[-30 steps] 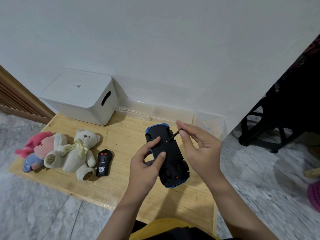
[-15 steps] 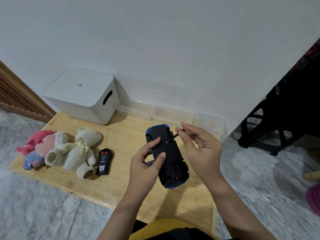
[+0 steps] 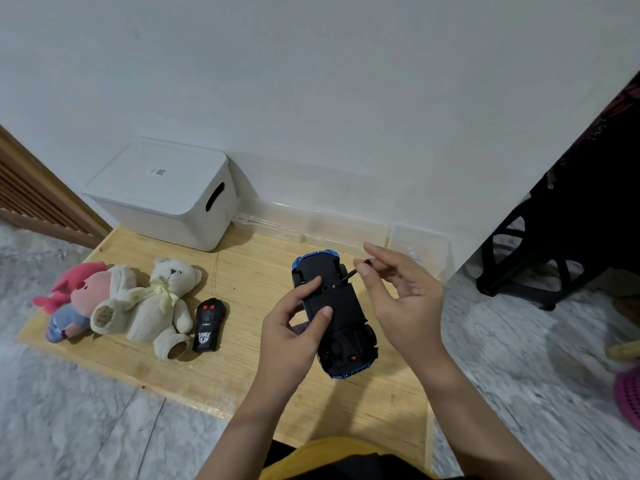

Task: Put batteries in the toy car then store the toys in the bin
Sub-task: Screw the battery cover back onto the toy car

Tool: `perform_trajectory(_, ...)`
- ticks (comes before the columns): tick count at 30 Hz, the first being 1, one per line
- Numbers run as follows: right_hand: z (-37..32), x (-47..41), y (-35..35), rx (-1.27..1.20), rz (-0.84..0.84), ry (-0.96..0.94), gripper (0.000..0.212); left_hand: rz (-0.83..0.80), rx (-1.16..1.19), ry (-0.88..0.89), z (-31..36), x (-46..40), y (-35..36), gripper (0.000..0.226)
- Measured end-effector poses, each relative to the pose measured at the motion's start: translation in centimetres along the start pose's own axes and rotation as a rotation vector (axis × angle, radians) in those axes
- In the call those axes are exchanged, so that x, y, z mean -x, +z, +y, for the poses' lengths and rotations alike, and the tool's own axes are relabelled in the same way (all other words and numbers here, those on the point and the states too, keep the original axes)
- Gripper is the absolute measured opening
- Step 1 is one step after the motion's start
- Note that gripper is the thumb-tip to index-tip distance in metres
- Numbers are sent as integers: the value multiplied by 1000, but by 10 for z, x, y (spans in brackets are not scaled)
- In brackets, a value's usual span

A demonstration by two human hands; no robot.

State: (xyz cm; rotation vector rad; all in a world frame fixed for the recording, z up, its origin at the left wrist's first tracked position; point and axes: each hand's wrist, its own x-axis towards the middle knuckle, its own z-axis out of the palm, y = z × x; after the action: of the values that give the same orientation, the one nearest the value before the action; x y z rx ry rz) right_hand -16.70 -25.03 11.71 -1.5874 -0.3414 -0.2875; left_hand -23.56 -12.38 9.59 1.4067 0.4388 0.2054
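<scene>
Both hands work the upturned toy car (image 3: 334,313): left fingers (image 3: 322,315) grip it, right fingers (image 3: 363,268) pinch a screwdriver (image 3: 346,276).

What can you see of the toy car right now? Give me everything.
The toy car is blue-bodied and turned upside down, its black plastic underside facing up, wheels showing at both ends, a small orange spot near the close end. It sits lengthwise over the wooden board. The left hand steadies its flank and underside; the right hand sets a thin screwdriver tip onto the underside's far part.
</scene>
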Motion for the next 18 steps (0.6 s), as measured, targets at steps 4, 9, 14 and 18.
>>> perform_trajectory(4,-3,-5,-5,105,-31,53,18,16,0,-5,-4,-1,-1,40)
perform_trajectory(9,0,-14,-24,266,-234,286,15,37,9,0,-7,-8,-7,42)
perform_trajectory(14,10,-9,-27,496,-370,235,16,-44,-3,13,-9,-11,-9,47)
perform_trajectory(18,12,4,-18,223,-203,278,20,-98,7,-2,-11,-9,-8,50)
